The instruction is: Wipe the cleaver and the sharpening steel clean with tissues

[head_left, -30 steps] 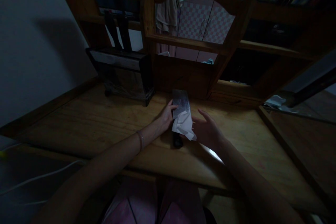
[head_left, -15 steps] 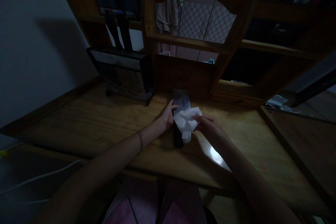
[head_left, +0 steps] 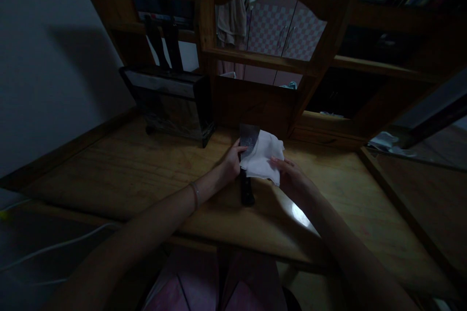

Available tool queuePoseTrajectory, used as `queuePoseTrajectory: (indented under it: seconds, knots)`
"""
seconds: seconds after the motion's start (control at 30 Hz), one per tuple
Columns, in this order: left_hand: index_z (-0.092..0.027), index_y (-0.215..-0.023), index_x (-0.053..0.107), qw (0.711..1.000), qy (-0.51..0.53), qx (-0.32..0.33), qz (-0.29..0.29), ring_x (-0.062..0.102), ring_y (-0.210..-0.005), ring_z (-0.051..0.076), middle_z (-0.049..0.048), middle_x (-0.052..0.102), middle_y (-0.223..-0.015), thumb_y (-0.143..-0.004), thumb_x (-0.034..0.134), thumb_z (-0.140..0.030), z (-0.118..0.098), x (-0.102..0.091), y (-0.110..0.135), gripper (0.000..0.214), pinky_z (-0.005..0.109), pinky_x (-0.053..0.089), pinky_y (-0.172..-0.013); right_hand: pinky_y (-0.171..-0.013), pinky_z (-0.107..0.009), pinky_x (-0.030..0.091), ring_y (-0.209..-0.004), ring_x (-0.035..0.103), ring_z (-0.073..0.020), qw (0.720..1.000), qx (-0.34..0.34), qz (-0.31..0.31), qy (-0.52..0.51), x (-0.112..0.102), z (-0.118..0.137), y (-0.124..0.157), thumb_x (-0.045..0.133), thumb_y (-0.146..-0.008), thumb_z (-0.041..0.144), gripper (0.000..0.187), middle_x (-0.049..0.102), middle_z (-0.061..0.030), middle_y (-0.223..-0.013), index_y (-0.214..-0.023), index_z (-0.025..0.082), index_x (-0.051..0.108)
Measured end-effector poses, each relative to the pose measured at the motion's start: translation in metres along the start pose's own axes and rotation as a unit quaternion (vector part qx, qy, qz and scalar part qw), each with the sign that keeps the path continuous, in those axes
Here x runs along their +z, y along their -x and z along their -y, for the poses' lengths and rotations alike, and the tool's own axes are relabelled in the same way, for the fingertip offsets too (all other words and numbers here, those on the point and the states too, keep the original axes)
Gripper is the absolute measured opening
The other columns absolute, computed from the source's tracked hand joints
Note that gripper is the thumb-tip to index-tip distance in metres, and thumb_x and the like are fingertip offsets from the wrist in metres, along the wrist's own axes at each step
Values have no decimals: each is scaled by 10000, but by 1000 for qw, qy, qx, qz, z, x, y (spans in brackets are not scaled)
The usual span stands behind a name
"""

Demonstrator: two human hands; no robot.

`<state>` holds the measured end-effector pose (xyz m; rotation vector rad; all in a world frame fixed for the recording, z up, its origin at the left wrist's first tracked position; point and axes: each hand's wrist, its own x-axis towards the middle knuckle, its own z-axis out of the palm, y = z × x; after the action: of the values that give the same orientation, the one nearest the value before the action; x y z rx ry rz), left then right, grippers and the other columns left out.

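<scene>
A cleaver (head_left: 248, 137) lies on the wooden desk, its wide metal blade pointing away from me and its black riveted handle toward me. My left hand (head_left: 232, 159) grips it at the left edge of the blade, thumb on the upper face; the other fingers are partly hidden. Between the thumb and fingers of my right hand (head_left: 289, 167) is a white tissue (head_left: 265, 155), spread out over the right part of the blade and covering it.
A knife block (head_left: 171, 102) with dark handles standing up out of it is at the back left of the desk (head_left: 120, 165). Behind rises a wooden hutch (head_left: 255, 99) with a mirror and shelves. A white cable (head_left: 69, 242) hangs at the lower left.
The tissue was bunched over the lower blade and handle; now it is opened out flatter and farther up the blade, baring the handle. My left hand stays in place.
</scene>
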<state>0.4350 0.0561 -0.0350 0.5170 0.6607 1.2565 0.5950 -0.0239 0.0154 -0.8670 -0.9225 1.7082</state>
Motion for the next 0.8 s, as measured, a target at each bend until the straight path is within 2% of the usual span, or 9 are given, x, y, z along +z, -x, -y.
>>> queuePoseTrajectory:
  seconds: [0.17,0.3,0.37,0.43,0.47,0.53,0.67,0.73,0.8]
  knots:
    - [-236,-1232,562,1000,-4,0,26,654,-706,168,37,704,-933,-663,589,-63,1,-2,-2,596,299,529,-724,-516,-189,429,-559,559,-88,999,16,-27,35,4,2,4,788,-726,297,216,664,-1,-742,-842,149,681]
    - [-240,-1222,571,1000,-7,6,30,658,-747,180,47,700,-983,-679,591,-75,1,-3,1,567,289,523,-708,-609,-226,484,-690,619,-144,996,-10,-53,77,1,1,4,747,-767,320,264,688,-44,-887,-960,155,673]
    - [-252,-1238,557,1000,-11,4,20,653,-749,178,46,697,-995,-687,583,-74,1,-3,3,580,287,521,-693,-682,-257,504,-791,633,-179,979,-96,-107,147,-1,0,6,715,-797,311,279,685,-56,-959,-1034,177,656]
    - [-258,-1250,545,1000,-14,1,23,649,-756,176,45,694,-993,-696,580,-78,1,-4,4,583,297,523,-714,-799,-301,506,-928,626,-210,930,-222,-157,249,-1,-1,8,673,-822,241,304,671,-53,-1065,-1123,226,631]
    - [-254,-1251,544,999,-16,2,34,648,-762,176,47,692,-992,-706,580,-85,1,-5,4,572,305,522,-734,-884,-335,487,-1025,605,-224,900,-272,-151,307,0,-2,10,636,-831,181,355,648,-50,-1150,-1177,256,613]
    - [-239,-1243,551,998,-24,5,50,642,-747,175,51,688,-968,-724,575,-96,1,-6,2,539,311,516,-741,-1037,-406,401,-1209,518,-238,846,-319,-65,422,3,-7,13,537,-811,54,531,561,-27,-1323,-1279,304,566]
    - [-252,-1238,547,999,-35,-6,17,642,-765,187,49,679,-965,-742,567,-88,-1,-6,-2,523,327,505,-750,-1138,-468,297,-1357,371,-238,744,-291,178,574,9,-25,13,429,-710,-46,767,408,-26,-1468,-1405,278,459]
    - [-264,-1207,565,1000,-27,-10,5,648,-835,206,50,678,-1002,-743,578,-90,-2,-6,-2,496,346,501,-792,-1153,-467,278,-1375,337,-239,713,-282,226,600,11,-30,12,429,-714,-37,762,377,-62,-1484,-1428,228,432]
    - [-262,-1166,593,1000,-16,-6,10,646,-896,223,55,679,-1031,-740,592,-95,-2,-5,0,457,359,493,-829,-1159,-463,269,-1381,326,-236,706,-274,245,605,13,-28,13,434,-722,-26,744,367,-80,-1487,-1430,203,429]
